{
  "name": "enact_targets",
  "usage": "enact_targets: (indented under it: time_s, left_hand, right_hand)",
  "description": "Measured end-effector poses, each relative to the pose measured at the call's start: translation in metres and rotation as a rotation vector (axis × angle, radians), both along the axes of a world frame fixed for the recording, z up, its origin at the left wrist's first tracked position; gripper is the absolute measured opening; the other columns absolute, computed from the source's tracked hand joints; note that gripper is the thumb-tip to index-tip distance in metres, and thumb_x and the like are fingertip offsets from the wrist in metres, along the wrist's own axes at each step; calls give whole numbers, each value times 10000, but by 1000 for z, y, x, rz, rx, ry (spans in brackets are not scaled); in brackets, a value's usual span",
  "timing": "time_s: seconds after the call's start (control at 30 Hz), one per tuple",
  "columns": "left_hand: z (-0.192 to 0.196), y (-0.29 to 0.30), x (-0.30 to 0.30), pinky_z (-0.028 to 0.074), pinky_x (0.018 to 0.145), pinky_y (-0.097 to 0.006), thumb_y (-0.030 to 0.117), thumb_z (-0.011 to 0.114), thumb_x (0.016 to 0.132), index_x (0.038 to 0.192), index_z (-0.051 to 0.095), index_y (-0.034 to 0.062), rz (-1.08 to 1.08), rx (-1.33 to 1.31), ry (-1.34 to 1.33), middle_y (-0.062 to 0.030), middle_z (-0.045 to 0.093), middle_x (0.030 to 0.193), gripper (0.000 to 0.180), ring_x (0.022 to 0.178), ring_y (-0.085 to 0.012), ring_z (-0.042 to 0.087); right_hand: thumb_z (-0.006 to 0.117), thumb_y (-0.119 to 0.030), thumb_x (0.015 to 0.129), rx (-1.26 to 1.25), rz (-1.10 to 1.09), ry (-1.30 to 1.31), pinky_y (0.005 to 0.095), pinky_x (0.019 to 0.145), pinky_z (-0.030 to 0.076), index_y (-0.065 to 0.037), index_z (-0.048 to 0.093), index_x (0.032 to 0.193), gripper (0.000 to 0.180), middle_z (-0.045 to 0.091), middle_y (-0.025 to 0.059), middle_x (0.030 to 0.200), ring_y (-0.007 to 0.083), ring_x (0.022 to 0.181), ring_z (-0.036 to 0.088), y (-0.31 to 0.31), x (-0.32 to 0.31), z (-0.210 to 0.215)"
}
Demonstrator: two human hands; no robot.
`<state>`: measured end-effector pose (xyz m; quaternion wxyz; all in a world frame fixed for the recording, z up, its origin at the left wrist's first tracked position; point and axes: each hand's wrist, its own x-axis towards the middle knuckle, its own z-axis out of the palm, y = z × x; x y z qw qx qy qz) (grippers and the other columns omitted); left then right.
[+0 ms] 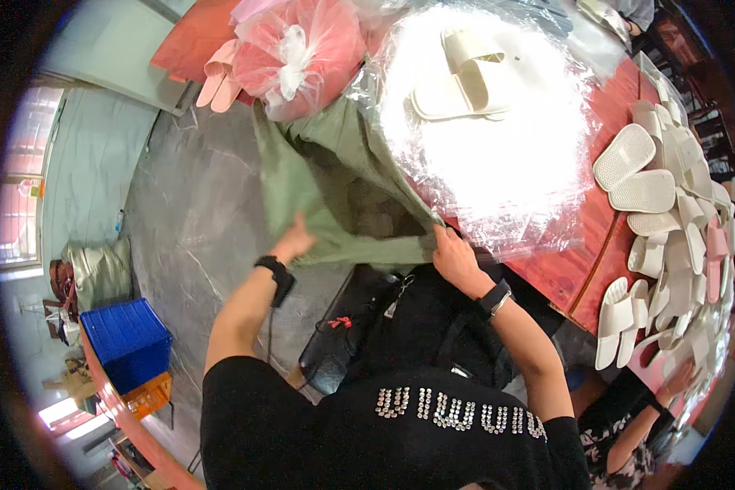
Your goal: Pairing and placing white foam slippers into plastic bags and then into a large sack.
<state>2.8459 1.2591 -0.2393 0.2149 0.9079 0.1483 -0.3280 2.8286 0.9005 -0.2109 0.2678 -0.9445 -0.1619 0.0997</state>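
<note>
A green cloth sack [284, 175] hangs off the near left side of the red table, its dark mouth spread open toward me. My right hand [457, 255] is closed on the right end of its rim, at the table's edge. At the rim's left part is my left hand [294, 240], against the fabric; its fingers are smeared by motion, so I cannot tell whether they grip it. Beside the sack on the table, cream slippers [465, 82] lie on a pile of clear plastic bags [531, 163], washed out by glare.
Many cream slippers [670, 220] cover the table's right side, where another person's hand [682, 377] works. A tied pink bundle [302, 57] and pink slippers [219, 77] are at the back. A blue crate [126, 339] stands left; a black seat [335, 327] is before me.
</note>
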Motion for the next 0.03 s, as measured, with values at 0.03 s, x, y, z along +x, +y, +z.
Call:
enact_targets:
  time_s: [0.03]
  left_hand:
    - [5,16,12,456,811,-385,317,554,783,1373,-12,61,149,125,215,-251,388,1266,857,837,-324,600]
  right_hand:
    - [589,-97,683,2,-39,153,407,650,491,-60,379,1170,532,516,183,973,356,783,586,2,2,-4]
